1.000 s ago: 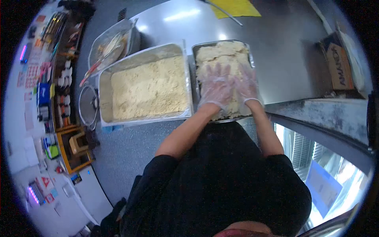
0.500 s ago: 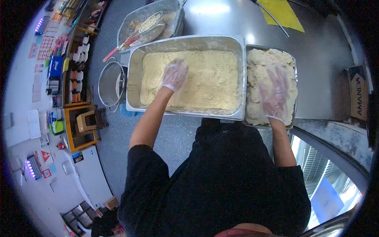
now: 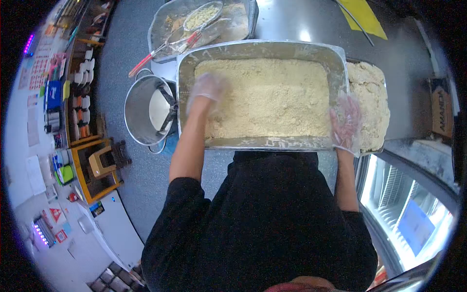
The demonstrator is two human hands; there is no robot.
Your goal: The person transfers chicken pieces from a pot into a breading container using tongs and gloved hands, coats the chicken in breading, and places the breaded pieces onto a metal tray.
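A deep metal pan (image 3: 262, 143) holds a wide layer of pale yellow crumbly mixture (image 3: 272, 97). My left hand (image 3: 206, 92), in a clear plastic glove, is at the pan's left side over the mixture; motion smears its fingers. My right hand (image 3: 345, 120), gloved too, is at the pan's right rim with its fingers curled round the edge. Right of it a smaller tray holds pale, lumpy dough (image 3: 369, 107), partly behind the pan's rim and my right hand.
A steel pot (image 3: 131, 114) with white contents stands left of the pan. Behind the pan are a clear tub (image 3: 160, 29), a strainer (image 3: 204, 17) and a red-handled whisk (image 3: 143, 64). A yellow sheet (image 3: 367, 19) and a metal rod (image 3: 357, 24) lie at the back right.
My right hand has left the dough in the smaller tray for the pan's right rim. My left hand has moved left within the pan. The camera view has shifted.
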